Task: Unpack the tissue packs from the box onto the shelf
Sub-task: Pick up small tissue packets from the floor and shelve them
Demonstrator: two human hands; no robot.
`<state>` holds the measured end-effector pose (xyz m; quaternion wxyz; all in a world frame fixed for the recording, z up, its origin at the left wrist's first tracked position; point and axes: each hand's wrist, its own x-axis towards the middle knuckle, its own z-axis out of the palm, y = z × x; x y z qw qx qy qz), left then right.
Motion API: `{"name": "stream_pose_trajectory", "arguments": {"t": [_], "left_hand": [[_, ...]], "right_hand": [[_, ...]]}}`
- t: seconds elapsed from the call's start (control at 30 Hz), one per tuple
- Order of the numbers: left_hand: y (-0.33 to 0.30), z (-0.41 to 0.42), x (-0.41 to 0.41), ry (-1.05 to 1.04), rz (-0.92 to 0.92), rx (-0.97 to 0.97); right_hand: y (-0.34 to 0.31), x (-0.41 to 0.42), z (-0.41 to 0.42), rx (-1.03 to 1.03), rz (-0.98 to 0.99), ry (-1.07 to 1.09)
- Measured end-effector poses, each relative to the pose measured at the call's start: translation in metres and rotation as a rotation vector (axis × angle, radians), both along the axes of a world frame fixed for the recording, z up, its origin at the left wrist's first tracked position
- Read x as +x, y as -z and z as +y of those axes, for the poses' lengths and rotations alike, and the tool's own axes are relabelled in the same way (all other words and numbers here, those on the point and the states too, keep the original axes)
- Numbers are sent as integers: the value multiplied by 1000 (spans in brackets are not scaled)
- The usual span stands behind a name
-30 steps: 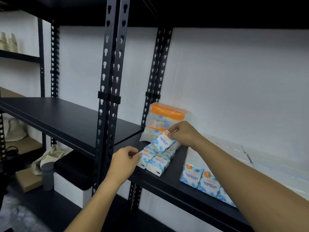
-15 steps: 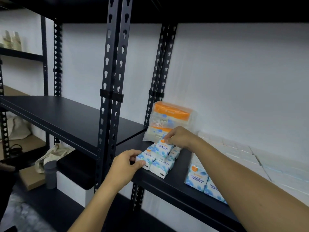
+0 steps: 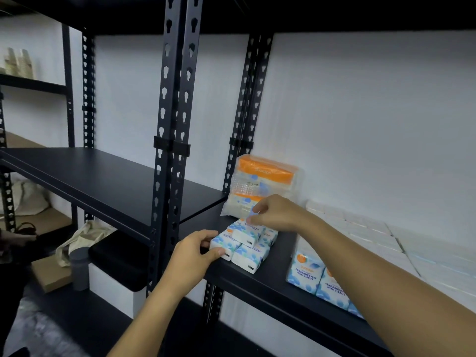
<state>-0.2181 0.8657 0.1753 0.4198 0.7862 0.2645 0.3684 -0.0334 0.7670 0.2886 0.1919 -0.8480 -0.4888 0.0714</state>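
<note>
1. Tissue packs (image 3: 243,244), head view: a small cluster of blue-and-white mini packs lies on the black shelf (image 3: 270,284), near its front edge and just right of the double upright post (image 3: 175,140). One pack sits on top of the others. No box shows in this view, so I cannot say how many are left to unpack.

2. My left hand (image 3: 192,256) has its thumb and fingers curled round the near-left pack of the cluster, bracing it at the corner.

3. My right hand (image 3: 277,215) hovers over the top pack with fingertips bunched, and seems to be pinching its far end; the contact is blurred, so I only judge it a pinch.

4. Behind the cluster an orange-topped bag of tissues (image 3: 260,186) leans against the wall. To the right, upright packs (image 3: 316,279) stand at the shelf front, with a white row behind them.

5. The step, as I judge it, is squaring the stack. I would keep the left hand as a stop, settle the top pack flat with the right, then slide the whole cluster back from the edge.

6. Risk: the wrappers look slick, so a hard push could send the near pack off the front lip.
</note>
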Motion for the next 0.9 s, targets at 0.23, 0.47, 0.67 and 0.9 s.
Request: {"name": "stream_pose_trajectory", "arguments": {"t": [0.23,0.47,0.67,0.9], "left_hand": [[-2,-4,2,-34,21,-6],[-4,-5,3,-51,42,-7],[-5,-7,4,-62,18,-6],[-19,-19,2,-114,41,73]], "right_hand": [[11,-14,-2,-122,-103,-59],[14,-16,0,-102,-100,-54],[10,-17,-8,-37,-68,-52],[-8,-16,-42,115,-86,-14]]}}
